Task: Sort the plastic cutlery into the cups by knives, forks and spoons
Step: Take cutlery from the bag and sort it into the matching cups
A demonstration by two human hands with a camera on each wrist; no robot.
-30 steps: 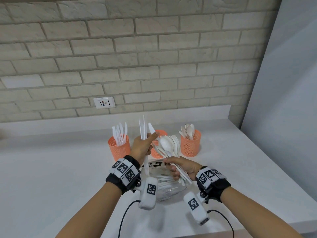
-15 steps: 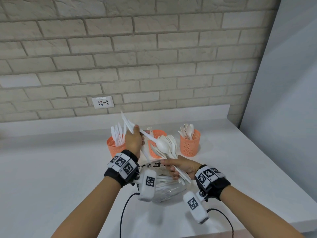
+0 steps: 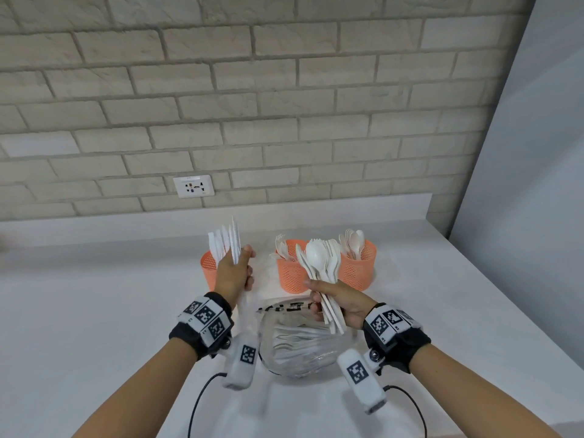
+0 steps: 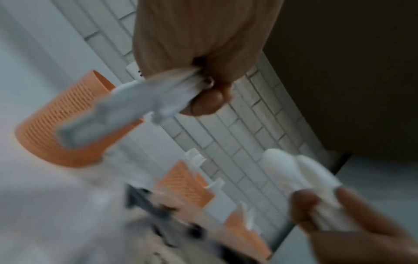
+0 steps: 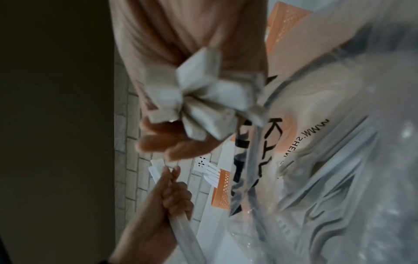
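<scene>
Three orange mesh cups stand in a row at the back of the counter. The left cup (image 3: 209, 270) holds knives, the middle cup (image 3: 290, 277) holds forks, and the right cup (image 3: 359, 268) holds spoons. My left hand (image 3: 240, 267) grips a few white knives (image 3: 234, 241) with blades pointing up, right beside the left cup (image 4: 56, 128). In front of the middle cup, my right hand (image 3: 319, 299) grips a mixed bundle of spoons and forks (image 3: 318, 259). The bundle's handle ends (image 5: 203, 92) fan out of my fist.
A clear plastic bag (image 3: 297, 347) with more white cutlery lies on the white counter (image 3: 94, 311) between my wrists. A brick wall with a socket (image 3: 193, 186) runs behind the cups. A grey panel (image 3: 521, 184) borders the counter on the right.
My left hand has carried the knives leftward from beside the bundle to the left cup and turned them upright. The right hand keeps holding its bundle in about the same place.
</scene>
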